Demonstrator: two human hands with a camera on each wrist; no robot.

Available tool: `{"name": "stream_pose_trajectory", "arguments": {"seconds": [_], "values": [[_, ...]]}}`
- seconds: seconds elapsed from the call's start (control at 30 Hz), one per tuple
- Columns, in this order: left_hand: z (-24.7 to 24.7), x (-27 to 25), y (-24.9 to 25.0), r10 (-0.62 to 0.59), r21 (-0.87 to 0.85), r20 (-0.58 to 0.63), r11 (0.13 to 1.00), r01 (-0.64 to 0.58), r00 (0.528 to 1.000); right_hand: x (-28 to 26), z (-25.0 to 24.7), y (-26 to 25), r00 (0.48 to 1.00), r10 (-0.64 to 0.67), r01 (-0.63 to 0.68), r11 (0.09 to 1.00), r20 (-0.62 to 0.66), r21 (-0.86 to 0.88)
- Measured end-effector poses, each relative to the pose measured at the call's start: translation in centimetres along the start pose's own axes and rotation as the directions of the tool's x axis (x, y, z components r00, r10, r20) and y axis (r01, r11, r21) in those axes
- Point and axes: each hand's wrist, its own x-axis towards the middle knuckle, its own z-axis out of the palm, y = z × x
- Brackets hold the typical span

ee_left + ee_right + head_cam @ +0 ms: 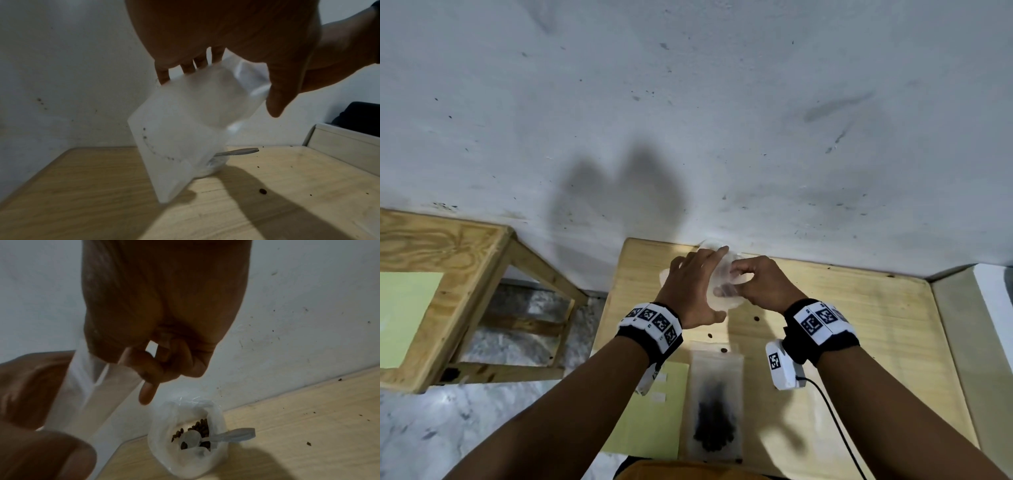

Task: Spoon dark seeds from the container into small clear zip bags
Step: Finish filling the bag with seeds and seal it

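- Wooden table [876, 325] against a wall.
- Back edge: open bag [164, 426] holding a spoon [232, 436].
- Middle: loose beans [756, 319].
- Front edge: filled pouch [715, 404] beside green sheet [650, 421].
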Motion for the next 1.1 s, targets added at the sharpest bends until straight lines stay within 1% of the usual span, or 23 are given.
{"name": "stream_pose_trajectory", "arguments": {"seconds": [0.07, 0.1, 0.13, 0.2, 0.27, 0.37, 0.43, 0.5, 0.6, 0.7, 0.77, 0.8, 0.83, 0.87, 0.9, 0.93, 0.97, 1.0, 1.03, 1.07, 1.1], "values": [[0.0, 0.1, -0.2, 0.017, 0.002, 0.024, 1.0, -0.017, 1.0, 0.0, -0.2, -0.7, 0.995, 0.022, -0.03, 0.996, 0.096, 0.085], [0.0, 0.2, -0.2, 0.02, 0.005, 0.038, 1.0, -0.021, 0.999, 0.1, -0.2, -0.9, 0.991, 0.014, -0.026, 0.996, 0.13, 0.09], [0.1, 0.3, -0.2, 0.021, 0.016, 0.052, 1.0, -0.022, 0.998, 0.2, -0.2, -0.9, 0.991, 0.004, -0.013, 0.998, 0.136, 0.069], [0.0, 0.5, -0.2, 0.002, 0.045, 0.07, 0.999, -0.005, 0.998, 0.9, 0.2, -0.1, 0.999, -0.017, 0.019, 0.999, 0.045, -0.048], [0.0, 0.6, -0.1, -0.026, 0.055, 0.069, 0.998, 0.022, 0.997, 1.4, 0.6, 1.0, 1.0, 0.009, -0.011, 0.993, -0.023, -0.115], [0.2, 0.6, -0.2, -0.038, 0.015, 0.037, 0.999, 0.037, 0.999, 2.0, 0.9, 1.7, 1.0, 0.012, -0.013, 0.991, -0.012, -0.13], [0.5, 0.6, -0.5, -0.014, -0.024, 0.015, 1.0, 0.015, 1.0, 1.8, 0.9, 1.3, 1.0, 0.014, -0.016, 0.993, -0.017, -0.115], [0.5, 0.5, -1.0, 0.009, -0.075, 0.008, 0.997, -0.008, 1.0, 1.5, 0.4, 0.6, 0.999, 0.032, -0.031, 0.998, 0.009, -0.046], [0.2, 0.4, -2.2, 0.019, -0.116, 0.033, 0.993, -0.015, 0.999, 0.8, -0.5, 0.1, 0.987, 0.147, -0.156, 0.977, 0.072, 0.146], [0.2, 0.3, -3.0, 0.02, -0.115, 0.08, 0.993, -0.011, 0.997, 0.5, -0.5, 0.5, 0.983, 0.164, -0.177, 0.965, 0.085, 0.192], [0.6, 0.3, -3.4, -0.024, -0.135, 0.109, 0.99, 0.039, 0.994, 0.6, 0.2, 1.2, 0.979, 0.179, -0.196, 0.952, 0.094, 0.234], [0.9, 0.3, -3.5, -0.073, -0.168, 0.112, 0.981, 0.092, 0.991, 0.7, 0.5, 1.8, 0.978, 0.189, -0.205, 0.943, 0.087, 0.261], [1.1, 0.3, -3.7, -0.136, -0.214, 0.108, 0.964, 0.156, 0.985, 0.7, 0.7, 2.2, 0.978, 0.202, -0.211, 0.935, 0.059, 0.285], [1.4, 0.4, -4.0, -0.206, -0.263, 0.106, 0.938, 0.227, 0.973, 0.9, 0.8, 2.9, 0.976, 0.217, -0.206, 0.932, -0.004, 0.298], [1.5, 0.4, -4.4, -0.278, -0.313, 0.108, 0.902, 0.298, 0.955, 0.9, 0.8, 3.5, 0.968, 0.227, -0.188, 0.938, -0.105, 0.291], [1.8, 0.6, -4.9, -0.349, -0.361, 0.12, 0.857, 0.369, 0.929, 1.0, 0.8, 4.4, 0.943, 0.237, -0.17, 0.946, -0.235, 0.274], [1.9, 0.7, -5.3, -0.41, -0.406, 0.135, 0.807, 0.428, 0.902, 0.9, 0.7, 5.2, 0.896, 0.256, -0.168, 0.952, -0.364, 0.257], [2.1, 0.9, -5.8, -0.458, -0.441, 0.152, 0.761, 0.475, 0.876, 0.8, 0.6, 6.1, 0.834, 0.284, -0.19, 0.953, -0.473, 0.237], [2.3, 1.1, -6.2, -0.491, -0.468, 0.169, 0.723, 0.508, 0.854, 0.6, 0.4, 6.9, 0.777, 0.32, -0.236, 0.946, -0.543, 0.221], [2.5, 1.3, -6.7, -0.515, -0.486, 0.185, 0.693, 0.533, 0.837, 0.5, 0.1, 7.7, 0.738, 0.356, -0.294, 0.934, -0.573, 0.202], [2.7, 1.6, -7.1, -0.53, -0.5, 0.2, 0.668, 0.551, 0.824, 0.5, -0.2, 8.2, 0.726, 0.397, -0.36, 0.915, -0.561, 0.181]]}}
